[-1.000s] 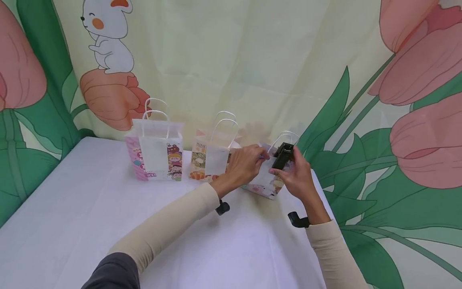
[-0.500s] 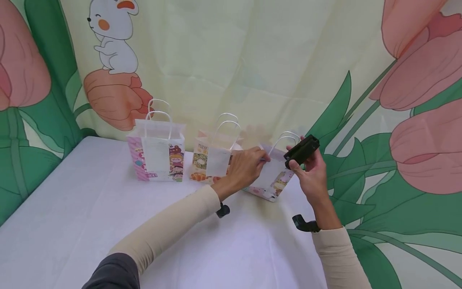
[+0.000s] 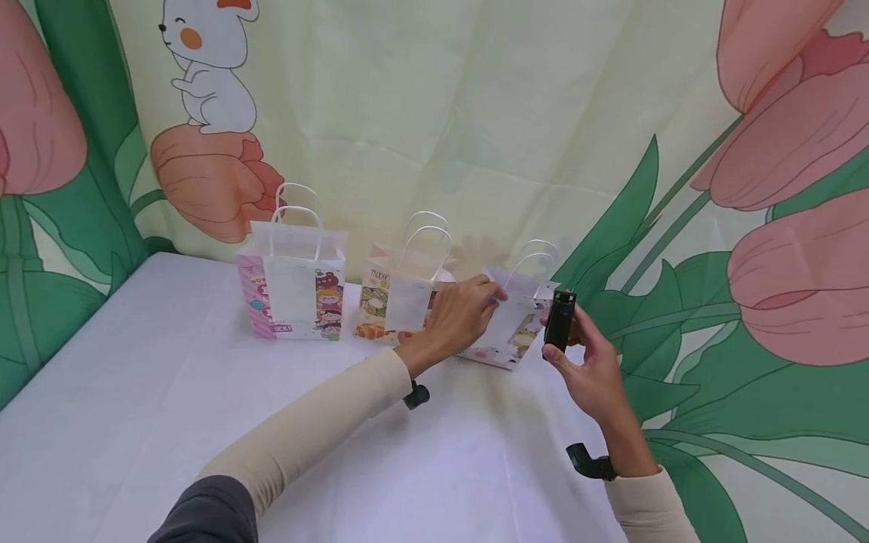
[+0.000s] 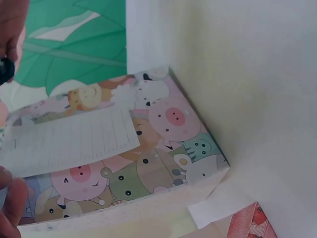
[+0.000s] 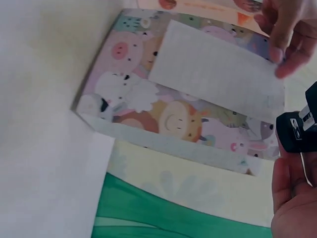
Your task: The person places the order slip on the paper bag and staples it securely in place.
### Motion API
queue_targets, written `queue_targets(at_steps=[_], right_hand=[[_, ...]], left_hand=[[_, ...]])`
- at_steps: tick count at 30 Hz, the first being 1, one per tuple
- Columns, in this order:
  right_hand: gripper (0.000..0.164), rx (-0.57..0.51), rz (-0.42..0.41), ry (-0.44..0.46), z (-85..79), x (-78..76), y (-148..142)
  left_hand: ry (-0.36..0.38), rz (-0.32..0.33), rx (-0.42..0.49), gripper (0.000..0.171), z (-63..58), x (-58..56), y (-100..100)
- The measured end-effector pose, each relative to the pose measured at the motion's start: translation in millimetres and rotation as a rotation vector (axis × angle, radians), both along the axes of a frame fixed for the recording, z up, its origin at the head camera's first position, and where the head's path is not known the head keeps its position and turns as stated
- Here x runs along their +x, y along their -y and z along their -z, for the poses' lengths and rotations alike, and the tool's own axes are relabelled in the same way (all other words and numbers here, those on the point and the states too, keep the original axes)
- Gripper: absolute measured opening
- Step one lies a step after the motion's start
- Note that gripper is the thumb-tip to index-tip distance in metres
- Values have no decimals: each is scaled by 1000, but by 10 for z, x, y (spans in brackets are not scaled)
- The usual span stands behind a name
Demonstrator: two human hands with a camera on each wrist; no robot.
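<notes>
A small paper bag [image 3: 487, 354] with cartoon animals and white handles stands at the right of the table. A lined white slip of paper [image 4: 84, 141] lies over its front, with a small staple mark near the top in the left wrist view. My left hand [image 3: 462, 313] pinches the slip and the bag's top edge together. Just right of the bag, my right hand [image 3: 592, 369] holds a black stapler [image 3: 560, 320] between thumb and fingers, apart from the paper. The stapler [image 5: 293, 131] is partly cut off in the right wrist view.
A pink cartoon bag [image 3: 254, 302] and a bread-print bag [image 3: 373, 309] stand to the left, each with a white slip on its front. The white table [image 3: 421, 467] ends close to my right forearm. A tulip-print curtain [image 3: 516, 113] hangs behind.
The right hand has drawn the stapler off the bag's top edge to the right, then down, turning it more upright. The left hand keeps its place on the bag.
</notes>
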State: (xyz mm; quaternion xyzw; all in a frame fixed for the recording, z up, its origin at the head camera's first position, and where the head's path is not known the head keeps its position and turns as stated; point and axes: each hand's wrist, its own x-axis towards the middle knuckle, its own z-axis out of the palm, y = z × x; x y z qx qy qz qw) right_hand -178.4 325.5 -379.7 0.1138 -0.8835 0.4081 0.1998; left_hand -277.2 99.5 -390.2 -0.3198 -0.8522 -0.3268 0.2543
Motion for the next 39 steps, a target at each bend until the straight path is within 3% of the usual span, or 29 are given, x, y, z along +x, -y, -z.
queue_targets(at_steps=[10, 22, 34, 39], right_hand=[[87, 198, 77, 142, 288, 189, 7], [94, 294, -101, 254, 694, 266, 201], [88, 433, -166, 325, 907, 235, 518], [87, 533, -203, 303, 962, 249, 664]], left_hand=[[-12, 20, -43, 16, -12, 11, 54], [-53, 46, -62, 18, 10, 14, 94], [-89, 77, -42, 21, 7, 81, 178], [-137, 67, -63, 20, -9, 137, 237]])
